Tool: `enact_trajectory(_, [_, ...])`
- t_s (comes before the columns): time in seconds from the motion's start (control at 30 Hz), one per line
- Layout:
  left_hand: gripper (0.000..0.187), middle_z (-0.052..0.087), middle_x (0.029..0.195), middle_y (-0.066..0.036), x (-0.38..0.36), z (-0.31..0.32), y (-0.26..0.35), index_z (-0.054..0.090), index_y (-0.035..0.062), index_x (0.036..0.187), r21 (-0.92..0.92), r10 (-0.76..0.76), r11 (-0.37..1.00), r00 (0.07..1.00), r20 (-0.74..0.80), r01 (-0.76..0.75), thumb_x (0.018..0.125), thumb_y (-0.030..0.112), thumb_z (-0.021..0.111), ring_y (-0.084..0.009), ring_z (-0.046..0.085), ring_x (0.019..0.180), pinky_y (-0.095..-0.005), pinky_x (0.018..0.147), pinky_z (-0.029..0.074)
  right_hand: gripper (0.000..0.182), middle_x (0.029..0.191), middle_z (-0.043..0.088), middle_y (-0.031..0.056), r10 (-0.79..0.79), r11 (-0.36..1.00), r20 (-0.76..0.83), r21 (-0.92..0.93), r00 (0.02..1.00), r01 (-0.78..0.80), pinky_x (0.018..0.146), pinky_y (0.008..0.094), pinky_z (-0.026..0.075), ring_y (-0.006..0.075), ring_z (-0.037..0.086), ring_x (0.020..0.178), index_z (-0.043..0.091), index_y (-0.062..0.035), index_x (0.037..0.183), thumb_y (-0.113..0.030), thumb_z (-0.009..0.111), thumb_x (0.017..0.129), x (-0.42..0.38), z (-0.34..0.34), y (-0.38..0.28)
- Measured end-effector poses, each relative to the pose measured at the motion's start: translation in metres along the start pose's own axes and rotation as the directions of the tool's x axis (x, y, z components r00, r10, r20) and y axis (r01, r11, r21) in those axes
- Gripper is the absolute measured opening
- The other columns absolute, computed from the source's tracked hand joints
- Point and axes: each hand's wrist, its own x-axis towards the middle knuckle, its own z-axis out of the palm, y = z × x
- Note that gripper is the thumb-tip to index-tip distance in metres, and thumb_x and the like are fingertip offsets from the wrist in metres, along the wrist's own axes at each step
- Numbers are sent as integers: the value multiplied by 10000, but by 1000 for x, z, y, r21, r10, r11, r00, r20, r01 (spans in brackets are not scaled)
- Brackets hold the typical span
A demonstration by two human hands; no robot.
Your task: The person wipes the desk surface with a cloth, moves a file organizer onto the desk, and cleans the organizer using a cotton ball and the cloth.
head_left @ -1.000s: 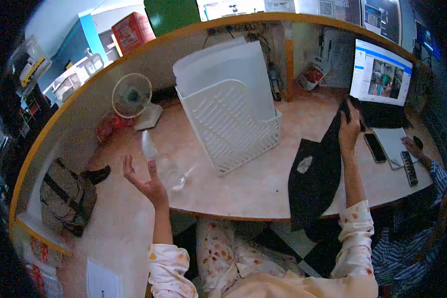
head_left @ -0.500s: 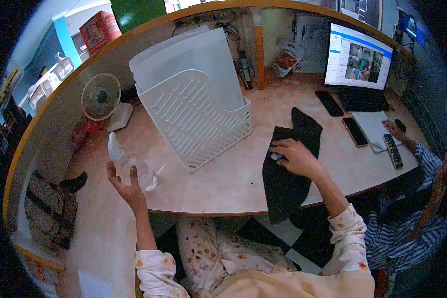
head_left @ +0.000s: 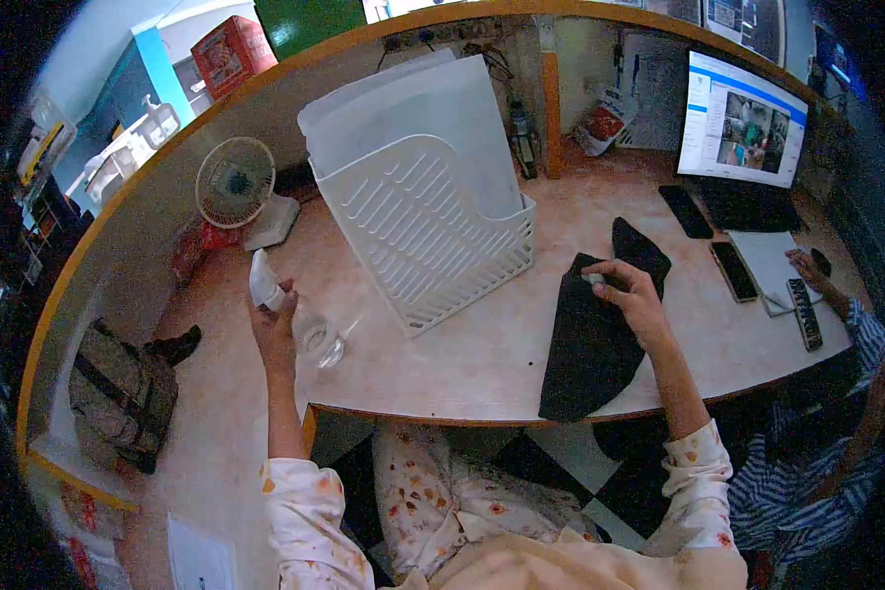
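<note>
My left hand [head_left: 273, 329] is closed around the neck of a clear spray bottle [head_left: 322, 341] with a white trigger head [head_left: 264, 279]. The bottle leans, its see-through body to the right of my fingers. On the right, my right hand [head_left: 634, 303] pinches a small pale wad [head_left: 593, 279] between thumb and fingers; what it is made of I cannot tell. Beneath that hand lies a black cloth [head_left: 590, 344], spread to the table's front edge with one corner pointing back. Between my hands, farther back, stands a tilted white slotted file holder [head_left: 423, 236] with translucent sheets [head_left: 433, 108] in it.
A small fan [head_left: 236, 183] stands back left, with a grey bag [head_left: 123, 393] nearer. At right are a laptop [head_left: 742, 128], two phones [head_left: 734, 271], a notebook [head_left: 765, 261] and a remote control [head_left: 805, 315]. Another person's hand [head_left: 814, 270] rests beside the notebook.
My left hand has gone from open beside the spray bottle to closed around its neck. My right hand has lifted its fingers into a pinch over the black cloth. The view has shifted.
</note>
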Motion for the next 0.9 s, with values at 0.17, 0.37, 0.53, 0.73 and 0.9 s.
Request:
enact_trajectory(0.17, [478,569,1051,-39,13,-1,5,514,52,1196,175,70,980,990,124,-91,760,156,682,-170,535,776,-286,707,468,227,979,650,68,155,977,130,126,979,-172,839,258,434,140,573,903,646,-2,994,-26,611,772,-1,-1,5])
enact_trajectory(0.37, [521,567,1134,-68,-7,12,24,504,31,1223,36,8,999,994,107,-12,718,-53,597,-105,553,804,-243,740,473,231,1023,648,73,196,922,48,330,979,-201,875,269,438,158,581,962,629,1,1024,-14,592,796,3,-7,22])
enact_trajectory(0.53, [512,540,1220,-119,-72,12,56,503,29,1197,-342,-55,936,995,86,81,700,-15,615,-111,549,826,-239,746,469,205,1042,617,69,3,903,-375,399,927,158,857,280,443,173,576,942,556,-15,1086,-56,539,886,-6,-3,2])
enact_trajectory(0.73, [414,614,1080,-163,-196,-36,94,527,22,1087,-98,-274,949,935,224,301,696,48,663,-151,564,868,-300,781,468,261,965,598,122,-95,728,-126,668,987,156,777,372,510,252,631,874,511,-17,1109,-113,588,878,-95,88,-79])
enact_trajectory(0.9, [427,663,960,-94,-273,-69,88,577,-19,1135,145,-456,889,865,208,434,724,25,686,-127,626,805,-285,714,503,241,1039,612,34,131,669,500,593,856,-448,830,268,453,119,562,938,581,-61,1102,-182,601,895,-159,244,-49])
